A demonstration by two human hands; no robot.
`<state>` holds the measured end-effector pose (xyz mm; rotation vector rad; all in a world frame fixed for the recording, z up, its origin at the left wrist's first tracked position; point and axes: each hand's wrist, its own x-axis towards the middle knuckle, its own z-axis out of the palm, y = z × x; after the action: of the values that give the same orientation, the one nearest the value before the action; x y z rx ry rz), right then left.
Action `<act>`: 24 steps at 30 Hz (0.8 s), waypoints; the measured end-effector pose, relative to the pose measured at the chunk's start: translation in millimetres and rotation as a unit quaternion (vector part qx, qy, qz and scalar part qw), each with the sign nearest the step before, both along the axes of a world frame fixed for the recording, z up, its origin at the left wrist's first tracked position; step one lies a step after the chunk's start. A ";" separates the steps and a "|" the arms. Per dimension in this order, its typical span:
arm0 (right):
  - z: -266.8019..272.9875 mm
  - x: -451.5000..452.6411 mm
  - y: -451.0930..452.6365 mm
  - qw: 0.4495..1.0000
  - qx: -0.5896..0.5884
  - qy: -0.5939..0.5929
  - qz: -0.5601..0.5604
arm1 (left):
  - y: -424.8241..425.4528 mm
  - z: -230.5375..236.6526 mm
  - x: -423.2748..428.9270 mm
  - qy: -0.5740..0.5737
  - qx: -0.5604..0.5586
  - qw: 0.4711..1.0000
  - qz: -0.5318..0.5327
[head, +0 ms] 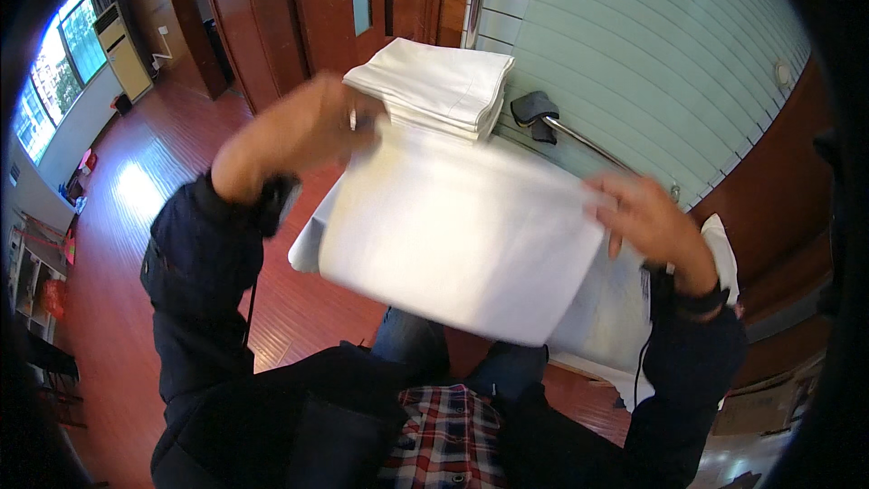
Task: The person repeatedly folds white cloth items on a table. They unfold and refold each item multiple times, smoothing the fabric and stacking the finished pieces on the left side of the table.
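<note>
A white cloth (448, 238), folded flat or in layers, hangs spread between my two hands above a table covered in pale fabric (607, 309). My left hand (322, 125) grips its upper left corner, and a ring shows on one finger. On the opposite side, my right hand (641, 214) pinches the upper right corner. Both hands and the cloth's top edge are motion-blurred. Just behind the held cloth stands a stack of folded white cloths (438, 85), its lower front hidden by the raised cloth.
A dark grey cloth (535, 111) drapes over a chrome rail (590, 144) by the ribbed glass panel (645, 61). More white fabric (719, 251) sits at the table's right end. A cardboard box (757, 411) lies low on the right. Reddish wooden floor (183, 170) extends left.
</note>
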<state>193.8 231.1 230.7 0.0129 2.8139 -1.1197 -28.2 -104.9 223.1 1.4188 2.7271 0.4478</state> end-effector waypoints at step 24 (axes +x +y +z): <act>-238.0 80.7 141.3 0.922 0.234 0.208 -0.229 | -74.7 -308.5 -51.4 0.170 0.213 0.936 0.221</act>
<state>274.5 372.4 -7.3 0.5649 3.5184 -0.5065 -79.7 -179.6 -85.4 0.9948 3.4055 0.9458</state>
